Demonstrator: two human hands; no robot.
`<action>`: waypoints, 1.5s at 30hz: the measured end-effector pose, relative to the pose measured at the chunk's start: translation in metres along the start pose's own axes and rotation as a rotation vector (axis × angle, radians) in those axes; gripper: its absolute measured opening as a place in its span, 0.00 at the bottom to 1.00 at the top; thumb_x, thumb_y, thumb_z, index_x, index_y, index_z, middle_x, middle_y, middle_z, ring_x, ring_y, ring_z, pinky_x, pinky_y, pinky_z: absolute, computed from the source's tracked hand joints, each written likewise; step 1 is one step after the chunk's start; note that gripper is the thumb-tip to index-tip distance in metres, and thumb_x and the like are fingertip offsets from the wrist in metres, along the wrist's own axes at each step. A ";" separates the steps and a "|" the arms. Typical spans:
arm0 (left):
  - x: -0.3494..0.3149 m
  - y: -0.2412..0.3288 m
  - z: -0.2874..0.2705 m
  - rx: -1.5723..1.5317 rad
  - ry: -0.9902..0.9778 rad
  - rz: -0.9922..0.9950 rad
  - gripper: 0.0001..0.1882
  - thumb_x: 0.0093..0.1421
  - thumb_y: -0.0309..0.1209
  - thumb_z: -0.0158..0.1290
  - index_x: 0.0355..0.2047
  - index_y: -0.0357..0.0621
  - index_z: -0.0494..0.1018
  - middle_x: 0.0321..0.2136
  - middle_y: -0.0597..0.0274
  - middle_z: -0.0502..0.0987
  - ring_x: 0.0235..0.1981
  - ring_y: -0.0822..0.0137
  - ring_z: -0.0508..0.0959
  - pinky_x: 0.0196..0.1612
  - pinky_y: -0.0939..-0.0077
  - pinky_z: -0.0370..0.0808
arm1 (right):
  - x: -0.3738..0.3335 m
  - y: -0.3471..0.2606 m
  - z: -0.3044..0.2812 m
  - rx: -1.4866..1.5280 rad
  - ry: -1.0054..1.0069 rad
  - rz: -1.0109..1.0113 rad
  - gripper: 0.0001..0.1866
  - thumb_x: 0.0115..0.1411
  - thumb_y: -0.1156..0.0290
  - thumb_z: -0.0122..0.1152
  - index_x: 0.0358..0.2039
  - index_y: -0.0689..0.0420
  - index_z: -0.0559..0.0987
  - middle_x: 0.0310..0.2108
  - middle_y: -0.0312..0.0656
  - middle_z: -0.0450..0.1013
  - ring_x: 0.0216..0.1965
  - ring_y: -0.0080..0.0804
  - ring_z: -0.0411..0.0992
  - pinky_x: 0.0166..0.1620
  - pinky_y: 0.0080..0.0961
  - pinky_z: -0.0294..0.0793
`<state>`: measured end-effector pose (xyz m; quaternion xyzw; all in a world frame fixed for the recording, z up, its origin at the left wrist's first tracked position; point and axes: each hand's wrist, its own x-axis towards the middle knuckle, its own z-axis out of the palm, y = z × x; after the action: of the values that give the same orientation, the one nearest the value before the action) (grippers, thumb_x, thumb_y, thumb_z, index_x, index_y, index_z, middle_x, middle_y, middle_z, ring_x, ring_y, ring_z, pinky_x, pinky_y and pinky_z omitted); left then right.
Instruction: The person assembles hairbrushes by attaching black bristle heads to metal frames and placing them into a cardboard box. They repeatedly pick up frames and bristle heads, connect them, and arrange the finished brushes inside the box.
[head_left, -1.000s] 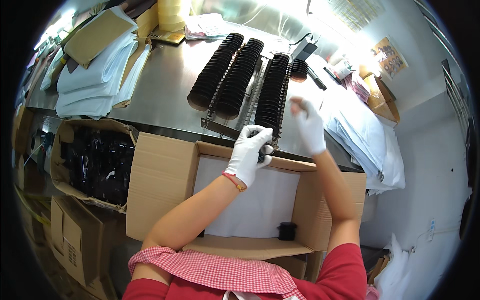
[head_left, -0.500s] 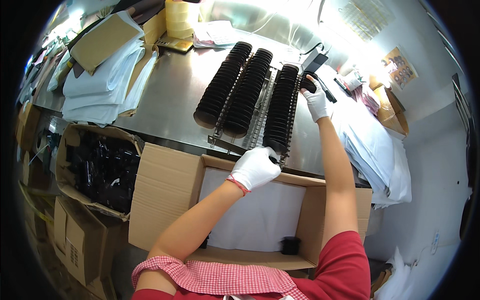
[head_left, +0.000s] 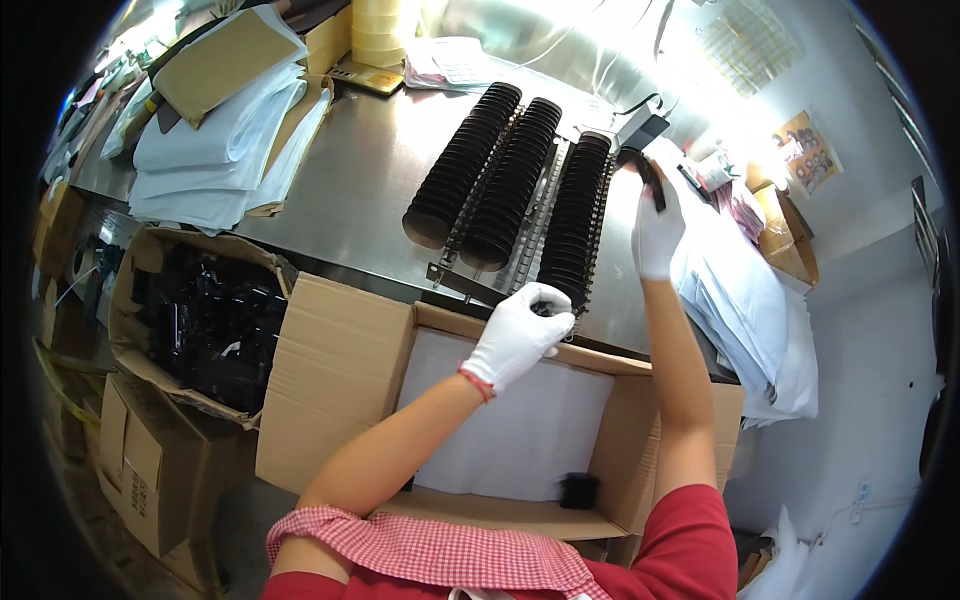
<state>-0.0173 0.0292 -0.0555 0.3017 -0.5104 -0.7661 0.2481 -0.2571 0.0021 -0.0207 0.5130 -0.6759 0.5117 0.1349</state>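
The dark discs stand on edge in three long rows, packed close one behind another: a left row (head_left: 462,165), a middle row (head_left: 512,185) and a right row (head_left: 577,225). They are thin and round, almost black, and the nearest face of the left row shows a smooth brownish sheen. Slotted metal rails run alongside them in a rack (head_left: 462,284), which sits on the tabletop at a slant, its near end close to the front edge.

My left hand (head_left: 520,335), in a white glove, is curled around a small dark piece (head_left: 543,309) at the near end of the right row; my fingers hide most of it. My right hand (head_left: 660,225), gloved too, grasps a dark disc-like piece (head_left: 651,183), seen nearly edge-on, beside the far end of that row.

The tabletop (head_left: 350,190) is bare shiny metal, glaring toward the back. On its left lies a pile of white sleeves (head_left: 195,165); yellow rolls (head_left: 380,35) stand behind, and more white sleeves (head_left: 735,310) overhang the right side. Below me an open carton (head_left: 335,385) lined with a white sheet (head_left: 500,420) holds a small black object (head_left: 578,490). A pale wall (head_left: 860,300) rises at the right.
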 end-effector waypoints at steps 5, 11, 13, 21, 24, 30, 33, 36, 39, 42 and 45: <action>-0.017 0.028 0.022 -0.788 0.101 -0.090 0.22 0.70 0.43 0.51 0.60 0.55 0.60 0.55 0.64 0.68 0.56 0.69 0.72 0.54 0.67 0.77 | -0.072 -0.104 -0.049 0.054 -0.662 -0.296 0.23 0.61 0.66 0.61 0.56 0.60 0.76 0.53 0.52 0.76 0.51 0.49 0.75 0.58 0.38 0.70; -0.010 0.023 0.007 -0.405 0.225 -0.197 0.11 0.63 0.30 0.59 0.44 0.52 0.72 0.32 0.69 0.77 0.34 0.78 0.76 0.32 0.75 0.77 | -0.022 -0.020 -0.010 0.172 -0.282 0.429 0.23 0.63 0.63 0.63 0.54 0.63 0.73 0.45 0.52 0.76 0.46 0.38 0.75 0.49 0.31 0.75; -0.005 0.010 0.012 0.009 0.160 -0.100 0.11 0.59 0.30 0.62 0.40 0.46 0.74 0.31 0.67 0.77 0.35 0.79 0.76 0.36 0.76 0.78 | 0.016 0.089 0.003 -0.127 -0.041 0.330 0.35 0.60 0.54 0.68 0.57 0.68 0.68 0.54 0.55 0.70 0.52 0.42 0.72 0.56 0.35 0.70; 0.006 -0.003 0.002 0.681 0.111 0.128 0.18 0.52 0.38 0.65 0.38 0.38 0.77 0.37 0.51 0.79 0.39 0.57 0.80 0.47 0.70 0.77 | 0.060 0.161 0.084 0.610 0.015 0.693 0.14 0.62 0.80 0.63 0.49 0.56 0.81 0.40 0.34 0.79 0.37 0.23 0.76 0.42 0.21 0.77; 0.006 -0.007 0.003 0.678 0.147 0.142 0.18 0.52 0.38 0.65 0.37 0.39 0.77 0.37 0.50 0.79 0.38 0.56 0.80 0.46 0.69 0.78 | 0.043 0.150 0.094 -0.191 0.080 0.201 0.12 0.66 0.71 0.58 0.47 0.53 0.83 0.36 0.48 0.81 0.36 0.35 0.79 0.44 0.30 0.77; 0.006 -0.010 0.008 0.504 0.105 0.163 0.19 0.51 0.37 0.66 0.38 0.36 0.77 0.37 0.53 0.80 0.39 0.62 0.80 0.47 0.72 0.77 | 0.056 0.132 0.034 0.045 0.220 0.212 0.16 0.66 0.76 0.53 0.52 0.59 0.81 0.45 0.48 0.80 0.44 0.32 0.77 0.51 0.25 0.73; -0.004 0.005 0.005 -0.073 0.052 -0.034 0.18 0.57 0.25 0.63 0.47 0.38 0.73 0.36 0.65 0.77 0.29 0.76 0.77 0.35 0.80 0.77 | 0.018 0.022 0.008 0.088 0.012 0.019 0.15 0.67 0.78 0.52 0.52 0.60 0.80 0.49 0.46 0.76 0.51 0.35 0.72 0.58 0.26 0.67; -0.015 0.016 0.022 -0.515 0.051 0.007 0.29 0.63 0.24 0.59 0.62 0.43 0.63 0.42 0.65 0.75 0.36 0.75 0.77 0.39 0.79 0.77 | -0.056 -0.040 -0.034 0.156 -0.216 -0.043 0.17 0.62 0.79 0.56 0.51 0.59 0.80 0.46 0.45 0.74 0.50 0.41 0.70 0.57 0.31 0.67; -0.017 0.002 0.042 -0.831 -0.016 0.102 0.28 0.71 0.40 0.51 0.67 0.48 0.59 0.52 0.63 0.70 0.54 0.70 0.72 0.57 0.67 0.72 | -0.099 -0.091 -0.064 0.086 -0.501 -0.138 0.21 0.57 0.79 0.59 0.53 0.55 0.80 0.44 0.48 0.72 0.50 0.44 0.69 0.55 0.34 0.68; -0.032 -0.015 0.057 -0.914 -0.028 0.033 0.25 0.73 0.44 0.44 0.64 0.45 0.61 0.53 0.61 0.71 0.55 0.67 0.71 0.61 0.67 0.68 | -0.122 -0.100 -0.092 0.038 -0.654 -0.054 0.34 0.52 0.57 0.71 0.58 0.55 0.75 0.47 0.50 0.70 0.48 0.49 0.71 0.54 0.38 0.71; -0.054 -0.052 0.062 -0.921 -0.187 -0.012 0.21 0.73 0.43 0.43 0.59 0.43 0.65 0.51 0.60 0.72 0.55 0.66 0.71 0.60 0.68 0.68 | -0.137 -0.103 -0.119 -0.046 -0.821 0.113 0.31 0.50 0.58 0.71 0.53 0.56 0.75 0.44 0.52 0.76 0.46 0.51 0.75 0.51 0.38 0.75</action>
<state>-0.0279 0.1245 -0.0742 0.0927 -0.1355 -0.9382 0.3045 -0.1520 0.1822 -0.0082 0.6336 -0.7117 0.2561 -0.1627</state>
